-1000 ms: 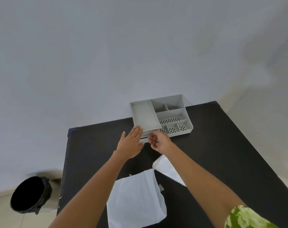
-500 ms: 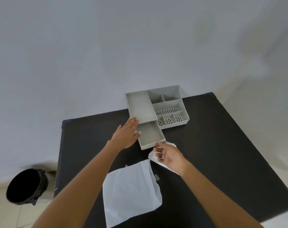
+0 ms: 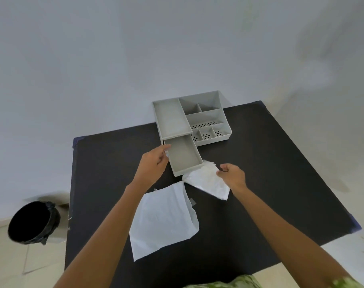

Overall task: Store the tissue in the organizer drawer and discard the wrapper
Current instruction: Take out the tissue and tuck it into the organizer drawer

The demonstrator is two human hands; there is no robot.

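A grey organizer (image 3: 206, 113) stands at the table's far edge, its drawer (image 3: 184, 156) pulled out toward me and empty. My left hand (image 3: 154, 163) is at the drawer's left wall, thumb and fingertips pinching its rim. A folded white tissue (image 3: 206, 181) lies on the table against the drawer's front right corner. My right hand (image 3: 232, 176) pinches the tissue's right edge. The flat white wrapper (image 3: 162, 219) lies nearer to me, between my forearms, with neither hand on it.
The black table (image 3: 280, 173) reaches the wall at the back. A black-lined trash bin (image 3: 31, 222) stands on the floor beyond the table's left edge. The organizer's top compartments hold nothing.
The drawer has slid out from the organizer. My right hand left the drawer front and went right to the tissue, uncovering it. My left hand moved from the organizer's top corner to the drawer's left wall.
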